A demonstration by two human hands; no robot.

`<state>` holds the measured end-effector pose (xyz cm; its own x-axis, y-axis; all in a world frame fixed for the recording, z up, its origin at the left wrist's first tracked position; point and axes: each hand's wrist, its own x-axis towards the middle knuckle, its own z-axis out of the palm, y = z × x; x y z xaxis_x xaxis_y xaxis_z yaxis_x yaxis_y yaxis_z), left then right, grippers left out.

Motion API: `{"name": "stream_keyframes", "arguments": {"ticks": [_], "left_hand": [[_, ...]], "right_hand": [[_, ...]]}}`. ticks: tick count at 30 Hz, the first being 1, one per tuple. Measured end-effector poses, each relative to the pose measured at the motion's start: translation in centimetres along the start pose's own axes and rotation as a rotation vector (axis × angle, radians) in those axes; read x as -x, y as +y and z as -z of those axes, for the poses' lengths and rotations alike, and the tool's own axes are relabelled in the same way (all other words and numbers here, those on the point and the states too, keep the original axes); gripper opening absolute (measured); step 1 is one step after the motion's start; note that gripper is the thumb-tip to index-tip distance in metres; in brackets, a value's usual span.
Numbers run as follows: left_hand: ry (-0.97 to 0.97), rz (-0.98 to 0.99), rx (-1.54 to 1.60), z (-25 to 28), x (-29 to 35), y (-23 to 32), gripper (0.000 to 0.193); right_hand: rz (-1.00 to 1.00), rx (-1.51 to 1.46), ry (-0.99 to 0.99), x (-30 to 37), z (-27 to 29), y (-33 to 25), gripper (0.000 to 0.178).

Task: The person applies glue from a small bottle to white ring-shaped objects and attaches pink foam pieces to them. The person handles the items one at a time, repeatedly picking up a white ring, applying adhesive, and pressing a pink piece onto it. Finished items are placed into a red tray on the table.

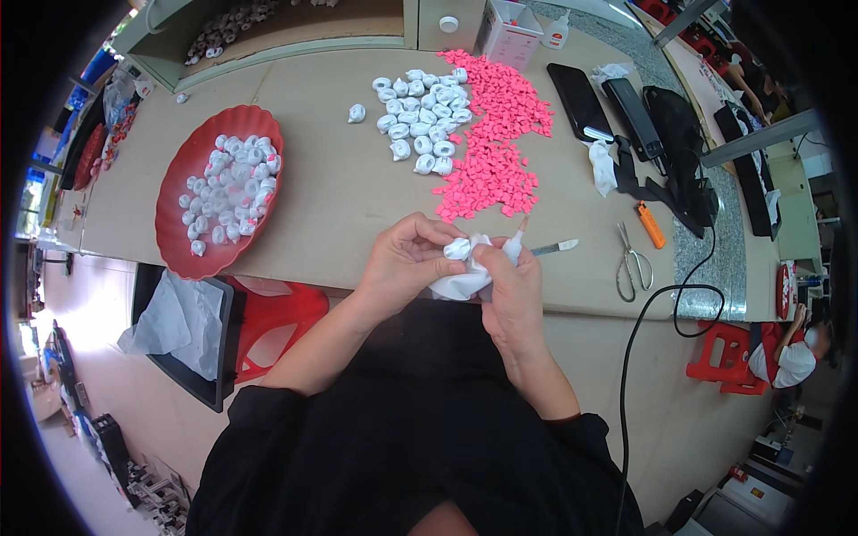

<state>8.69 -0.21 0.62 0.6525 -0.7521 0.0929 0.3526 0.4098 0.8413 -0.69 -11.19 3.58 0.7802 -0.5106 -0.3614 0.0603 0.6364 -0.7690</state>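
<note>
Near the table's front edge, my left hand (402, 263) is closed, pinching a small rounded white piece (457, 249) between thumb and fingers. Against it, my right hand (517, 290) is closed on a white cloth or tissue (460, 285) that bunches between both hands. Also in the right hand is a small white bottle (513, 247) with a thin pointed nozzle, tilted up and away. Beyond the hands lie a heap of small pink pieces (492, 179) and, left of it, a group of white ring-like pieces (420, 116). A small metal blade (559, 247) lies just right of my right hand.
At left stands a red scalloped tray (170, 223) of white pieces. To the right lie scissors (633, 268), an orange lighter-like tool (651, 225), a black phone (576, 98), a dark case (631, 116) and a black cable (635, 348). A box (508, 37) stands at the back.
</note>
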Motion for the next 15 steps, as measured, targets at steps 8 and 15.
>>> {"name": "stream_keyframes", "arguments": {"ticks": [8,15], "left_hand": [[0.039,0.064,0.040,0.5,0.1,0.7,0.021],[0.024,0.079,0.045,0.4,0.1,0.8,0.022]], "right_hand": [[0.462,0.410,0.310,-1.3,5.9,-6.2,0.017],[0.972,1.719,0.685,-2.7,9.8,-8.7,0.040]]}}
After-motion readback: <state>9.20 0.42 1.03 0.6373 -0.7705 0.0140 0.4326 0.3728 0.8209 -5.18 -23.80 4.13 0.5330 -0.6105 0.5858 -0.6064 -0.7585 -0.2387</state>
